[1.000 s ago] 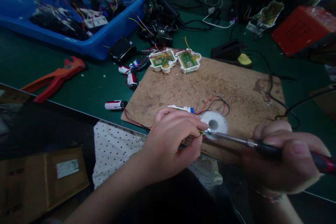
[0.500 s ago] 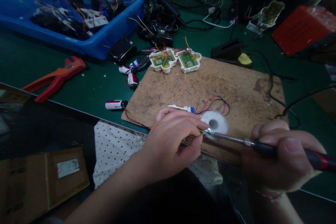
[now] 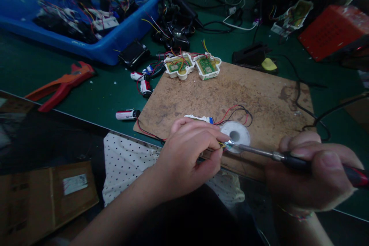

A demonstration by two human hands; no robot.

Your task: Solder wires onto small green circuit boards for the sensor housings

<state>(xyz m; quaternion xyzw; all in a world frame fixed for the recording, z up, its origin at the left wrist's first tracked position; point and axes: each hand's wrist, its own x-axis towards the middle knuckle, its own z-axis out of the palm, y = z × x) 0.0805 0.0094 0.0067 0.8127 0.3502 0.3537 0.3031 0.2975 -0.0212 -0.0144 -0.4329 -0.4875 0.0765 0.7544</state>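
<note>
My right hand (image 3: 317, 169) is wrapped round the dark handle of a soldering iron (image 3: 256, 151), whose metal shaft points left. Its tip meets a small shiny piece at the ends of thin wires (image 3: 221, 145), which my left hand (image 3: 190, 150) pinches between thumb and fingers. Just behind the tip is a white spool of solder (image 3: 243, 134). Partly hidden beyond my left fingers lies a white plastic housing (image 3: 198, 117) with a blue connector. A red and black wire pair (image 3: 245, 108) loops out beside the spool.
Under the work is a brown board (image 3: 259, 96) bearing two white housings with green circuit boards (image 3: 208, 65). A wired battery (image 3: 127, 115) and orange-red cutters (image 3: 66, 82) lie left. Behind stand a blue bin (image 3: 106, 52), an iron stand (image 3: 250, 55) and a red box (image 3: 328, 34).
My right hand and the soldering iron have shifted slightly to the right. My left hand stays in nearly the same place, still pinching the wires.
</note>
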